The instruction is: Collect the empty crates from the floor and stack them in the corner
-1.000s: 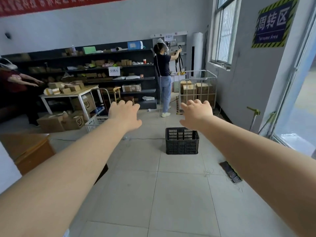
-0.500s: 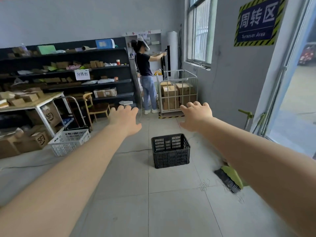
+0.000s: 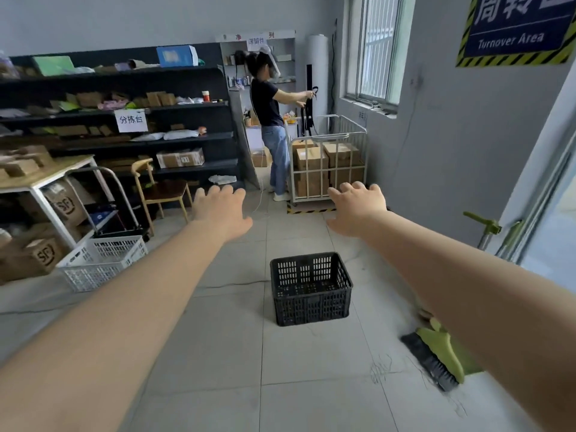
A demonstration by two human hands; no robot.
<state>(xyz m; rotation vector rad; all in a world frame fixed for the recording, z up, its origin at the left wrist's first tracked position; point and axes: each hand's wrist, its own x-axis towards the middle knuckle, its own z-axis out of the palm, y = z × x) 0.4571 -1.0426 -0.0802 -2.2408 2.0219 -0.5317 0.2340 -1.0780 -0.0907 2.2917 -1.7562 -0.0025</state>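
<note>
Both our hands, left and right, reach forward spread and empty above the black perforated plastic crate on the tiled floor.

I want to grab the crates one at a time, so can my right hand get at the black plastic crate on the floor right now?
Probably yes. The right hand is open and empty, and the black plastic crate stands alone on bare tiles, its rim unobstructed. The hand is not touching it yet.
</note>
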